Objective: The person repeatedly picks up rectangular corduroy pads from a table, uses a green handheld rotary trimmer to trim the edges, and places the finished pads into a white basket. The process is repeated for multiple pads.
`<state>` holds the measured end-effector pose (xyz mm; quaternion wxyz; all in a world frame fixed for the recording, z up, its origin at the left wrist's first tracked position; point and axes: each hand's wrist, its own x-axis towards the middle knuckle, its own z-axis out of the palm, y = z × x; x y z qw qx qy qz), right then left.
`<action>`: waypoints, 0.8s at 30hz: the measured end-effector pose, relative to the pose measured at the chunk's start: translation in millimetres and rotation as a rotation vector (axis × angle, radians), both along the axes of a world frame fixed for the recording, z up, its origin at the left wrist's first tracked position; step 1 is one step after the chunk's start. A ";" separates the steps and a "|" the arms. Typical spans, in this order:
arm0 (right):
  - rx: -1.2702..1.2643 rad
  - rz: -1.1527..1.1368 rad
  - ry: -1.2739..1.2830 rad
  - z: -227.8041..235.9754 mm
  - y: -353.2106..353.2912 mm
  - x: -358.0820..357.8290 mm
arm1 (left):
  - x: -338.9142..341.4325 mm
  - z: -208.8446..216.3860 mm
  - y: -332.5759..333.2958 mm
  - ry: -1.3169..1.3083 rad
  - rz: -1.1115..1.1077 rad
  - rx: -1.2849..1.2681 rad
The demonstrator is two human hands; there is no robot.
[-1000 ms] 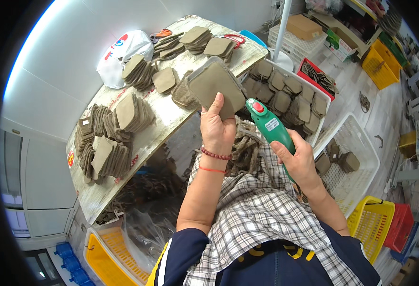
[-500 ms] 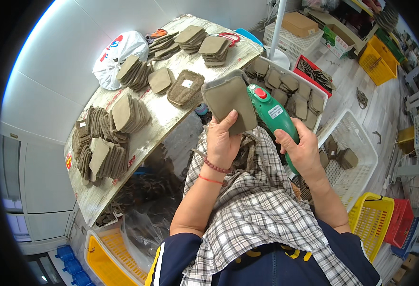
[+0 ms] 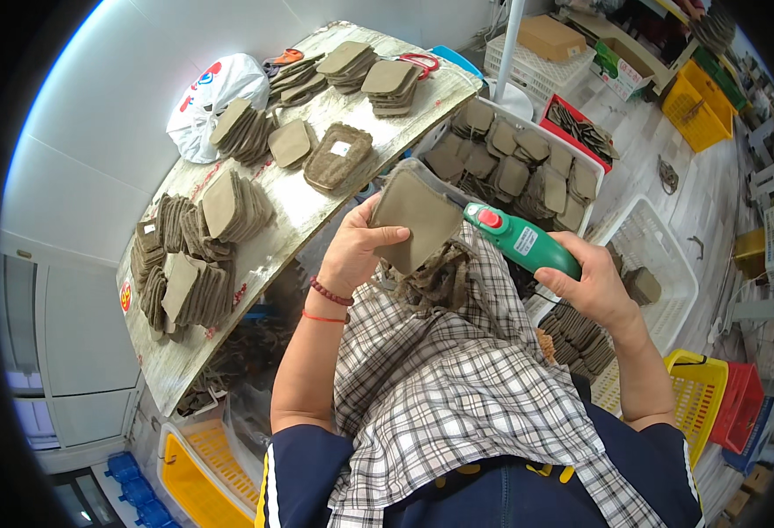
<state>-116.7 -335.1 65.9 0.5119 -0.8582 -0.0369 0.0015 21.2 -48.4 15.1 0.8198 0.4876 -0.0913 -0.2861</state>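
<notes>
My left hand [image 3: 352,251] is closed on an olive-brown padded fabric piece [image 3: 418,216] with a fuzzy grey edge, thumb on its flat face. My right hand [image 3: 594,286] wraps round a green handheld electric cutter [image 3: 536,246] with a red button. The cutter's dark tip meets or lies close to the pad's right edge; I cannot tell which. Below the pad, brown fuzzy trimmings [image 3: 435,282] lie in my lap on a checked apron [image 3: 457,370].
On the worn table [image 3: 264,255] at the left are several pad stacks [image 3: 198,290], a fuzzy pad [image 3: 338,157], red-handled scissors [image 3: 420,63] and a white plastic bag [image 3: 220,106]. Pads fill a white crate [image 3: 600,167] ahead. Another white basket [image 3: 682,308] and a yellow basket [image 3: 704,387] stand right.
My left hand has moved left and tilted the pad. My right hand has shifted right and slightly down, and the cutter now lies flatter, its tip towards the pad's right edge.
</notes>
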 end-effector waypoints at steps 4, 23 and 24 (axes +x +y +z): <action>-0.110 -0.003 -0.124 -9.6 5.5 -0.5 | -2.4 3.0 0.9 -0.006 -0.039 0.093; 0.261 0.031 0.292 -21.4 10.1 15.5 | 4.1 10.7 18.0 -0.109 -0.257 0.496; 0.253 0.045 0.298 -22.6 8.1 15.4 | 7.3 11.2 21.0 -0.164 -0.273 0.550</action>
